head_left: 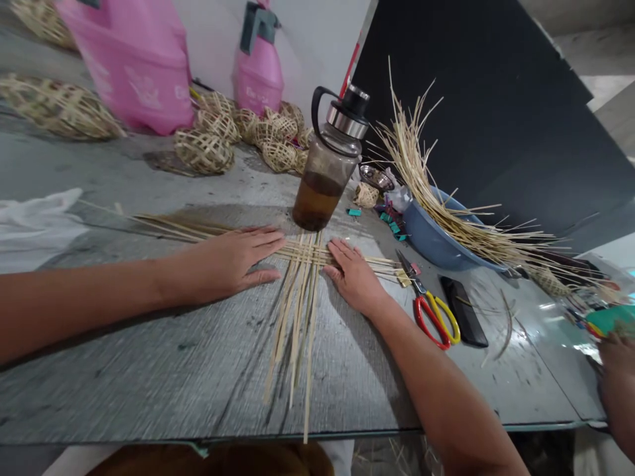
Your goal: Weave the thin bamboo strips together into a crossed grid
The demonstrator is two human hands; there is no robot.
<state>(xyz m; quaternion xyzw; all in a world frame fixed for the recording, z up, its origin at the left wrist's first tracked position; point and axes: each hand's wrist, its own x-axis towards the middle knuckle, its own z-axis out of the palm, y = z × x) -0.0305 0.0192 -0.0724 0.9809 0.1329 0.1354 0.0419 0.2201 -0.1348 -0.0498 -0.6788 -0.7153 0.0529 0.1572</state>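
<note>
Here, left hand (237, 262) and right hand (356, 276) seemingly press woven strips (306, 253).

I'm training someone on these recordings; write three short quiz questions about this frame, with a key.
1. True or false: the left hand and right hand are palm down on opposite sides of the crossed strips.
2. The scissors have: (a) two red handles; (b) one red, one yellow; (c) two green handles?
3. Fill in: a bundle of long strips spills out of a blue ____.

Key: 1 true; 2 b; 3 basin.
</note>
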